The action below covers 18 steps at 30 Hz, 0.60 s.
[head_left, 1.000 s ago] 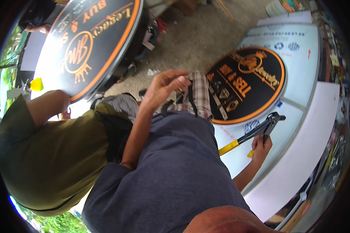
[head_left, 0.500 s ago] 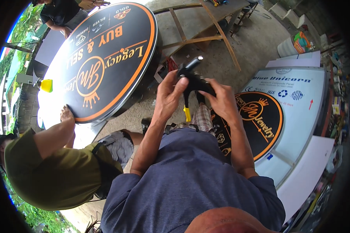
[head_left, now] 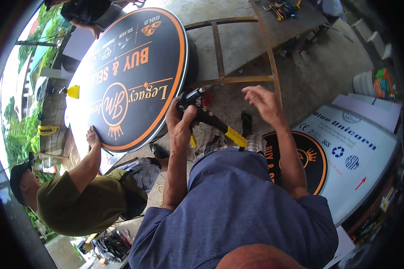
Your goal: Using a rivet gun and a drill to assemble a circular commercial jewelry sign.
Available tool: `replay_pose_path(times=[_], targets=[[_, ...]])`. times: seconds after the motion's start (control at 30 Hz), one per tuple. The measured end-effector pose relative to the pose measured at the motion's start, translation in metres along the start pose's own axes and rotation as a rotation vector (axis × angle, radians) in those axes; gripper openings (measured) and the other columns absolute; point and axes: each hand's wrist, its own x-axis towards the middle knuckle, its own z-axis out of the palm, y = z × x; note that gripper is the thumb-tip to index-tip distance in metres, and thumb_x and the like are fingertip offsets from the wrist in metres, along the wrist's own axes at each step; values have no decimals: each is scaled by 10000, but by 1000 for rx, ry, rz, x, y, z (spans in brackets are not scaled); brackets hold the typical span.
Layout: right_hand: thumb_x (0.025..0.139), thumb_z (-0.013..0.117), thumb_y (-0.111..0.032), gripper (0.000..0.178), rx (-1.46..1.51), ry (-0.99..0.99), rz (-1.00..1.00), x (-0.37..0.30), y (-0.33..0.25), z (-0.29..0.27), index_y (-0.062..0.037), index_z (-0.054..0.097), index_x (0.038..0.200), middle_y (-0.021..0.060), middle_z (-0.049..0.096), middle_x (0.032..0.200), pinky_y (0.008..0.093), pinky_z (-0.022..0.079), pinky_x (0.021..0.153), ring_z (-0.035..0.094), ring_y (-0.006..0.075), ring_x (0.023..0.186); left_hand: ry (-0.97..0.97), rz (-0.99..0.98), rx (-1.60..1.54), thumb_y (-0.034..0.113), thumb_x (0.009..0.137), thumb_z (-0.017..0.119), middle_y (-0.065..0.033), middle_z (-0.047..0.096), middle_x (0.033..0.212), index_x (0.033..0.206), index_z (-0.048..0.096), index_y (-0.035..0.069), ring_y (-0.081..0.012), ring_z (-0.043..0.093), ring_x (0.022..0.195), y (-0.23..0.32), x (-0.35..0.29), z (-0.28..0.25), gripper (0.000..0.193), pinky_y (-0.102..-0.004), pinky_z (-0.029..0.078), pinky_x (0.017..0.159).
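A: While the left hand carries the two-handled tool, which step would you log?

B: Handling or readying the tool — my judgement only. It resembles a lever riveter, black with a metal tip. Location: in front of the wearer's waist, near the large round sign. Contact between left fingers and sign edge cannot be judged from this view.

A: What would the next move call for?

B: Working the lever would, I estimate, need the right hand on the yellow grip at the lower right. The handles stand spread apart.

A: Hand states?

B: Left: wrapped firmly round the tool near its head, thumb laid across, tip angled up and rightward. Right: raised well apart from the tool, fingers half-curled and directed left. No object is visible there; whether something small is pinched, I cannot tell.

A: Arms?

B: Both forearms reach forward, elbows bent; the right one passes in front of the smaller round sign, hiding part of it. To the left, a co-worker's hand rests at the large sign's edge.
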Motion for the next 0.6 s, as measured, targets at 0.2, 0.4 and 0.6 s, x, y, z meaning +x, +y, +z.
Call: replay_pose_path(times=[0.2,0.4,0.6], targets=[[971,610,-247,259,-188,177,25,91,30,-42,-16,716,1025,34,670,792,253,493,635,595,94,687,149,125,50,242,914,678,-99,620,1068,1322,507,-19,-128,646,789,30,15,-38,513,-213,508,605],[945,615,-281,270,-418,132,-15,225,60,-79,-42,729,997,29,686,773,289,496,638,617,109,673,367,111,54,290,903,700,29,544,798,1280,572,56,-33,465,625,25,30,-56,462,-155,362,502],[889,641,-329,287,-627,128,-52,427,110,-107,-100,745,1026,94,745,934,350,532,773,711,233,877,526,100,91,269,972,621,4,599,854,1261,561,45,-28,486,582,13,60,-55,371,-166,345,451]])
